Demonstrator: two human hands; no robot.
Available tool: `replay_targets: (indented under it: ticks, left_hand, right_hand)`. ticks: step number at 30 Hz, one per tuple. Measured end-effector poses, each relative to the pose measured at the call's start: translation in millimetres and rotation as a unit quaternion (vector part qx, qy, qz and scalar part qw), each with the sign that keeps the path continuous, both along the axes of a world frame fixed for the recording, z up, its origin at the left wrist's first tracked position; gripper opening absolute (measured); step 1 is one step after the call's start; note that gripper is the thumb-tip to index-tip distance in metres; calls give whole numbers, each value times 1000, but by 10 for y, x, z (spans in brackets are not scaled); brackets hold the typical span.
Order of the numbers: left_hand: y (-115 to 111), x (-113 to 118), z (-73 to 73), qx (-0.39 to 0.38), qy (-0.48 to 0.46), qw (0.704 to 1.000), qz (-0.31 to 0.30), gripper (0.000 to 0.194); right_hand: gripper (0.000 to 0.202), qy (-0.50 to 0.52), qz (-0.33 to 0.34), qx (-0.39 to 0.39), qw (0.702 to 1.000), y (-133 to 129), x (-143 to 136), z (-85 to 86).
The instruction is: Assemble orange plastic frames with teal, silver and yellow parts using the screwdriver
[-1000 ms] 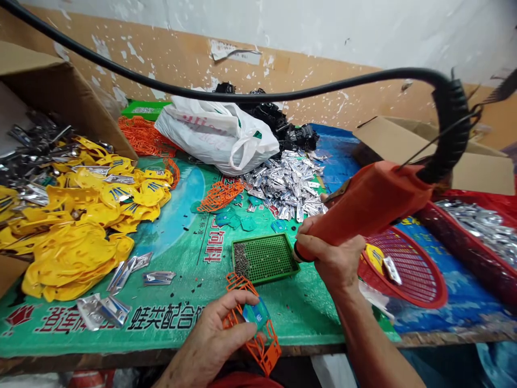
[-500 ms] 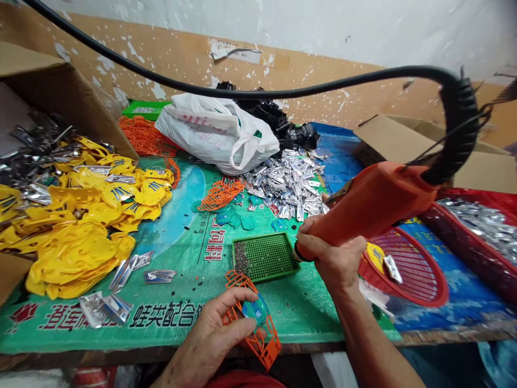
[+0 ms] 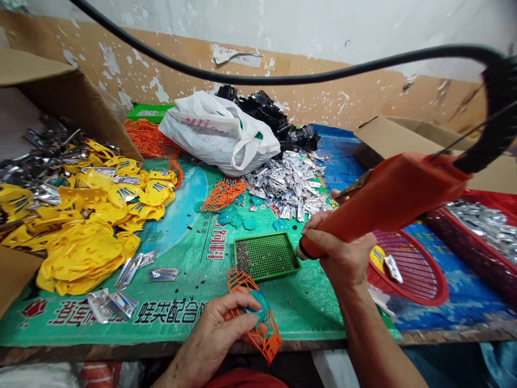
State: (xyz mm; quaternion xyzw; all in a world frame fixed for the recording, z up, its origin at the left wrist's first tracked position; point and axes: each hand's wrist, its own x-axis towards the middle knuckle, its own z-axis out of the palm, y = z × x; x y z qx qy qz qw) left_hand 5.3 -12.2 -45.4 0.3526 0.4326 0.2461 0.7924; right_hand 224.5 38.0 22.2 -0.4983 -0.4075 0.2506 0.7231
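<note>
Near the table's front edge, my left hand [image 3: 222,328] pinches an orange plastic frame [image 3: 273,343] together with a teal piece [image 3: 260,305] lying against it. My right hand [image 3: 343,258] is wrapped round an orange-covered tool [image 3: 388,199], whose black cable loops up and across the view. The tool's lower left end is beside the right edge of a green tray [image 3: 278,256] with small screws at its left side. Whether the tool's tip touches the tray is unclear.
Yellow parts [image 3: 84,248] and a cardboard box [image 3: 68,102] are at the left. Behind the tray lie silver pieces [image 3: 294,183], orange frames [image 3: 223,195] and a white bag [image 3: 218,132]. A red basket [image 3: 438,275] and another box [image 3: 407,140] stand at the right.
My right hand and the orange tool have shifted slightly to the right, and the cable has swung with them. My left hand still holds the orange frame and teal piece in nearly the same place.
</note>
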Motion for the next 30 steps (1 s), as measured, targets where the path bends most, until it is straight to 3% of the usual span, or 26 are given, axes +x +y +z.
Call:
replay_targets:
  ticks: [6,12,23,30]
  left_hand:
    - [15,79,100,35,27,999,20,18]
    - [41,167,199,59,51,997,30,28]
    - [35,160,264,125,40,991,6,18]
    - [-4,164,287,75,43,996,-4,21]
  right_hand:
    - [14,69,86,8,994,-185,-168,270]
    - [44,147,202,6,968,-406,-457,442]
    - [43,147,233,-2,961,-496,-556,451]
    - [50,142,241,2,960,-531,-549,430]
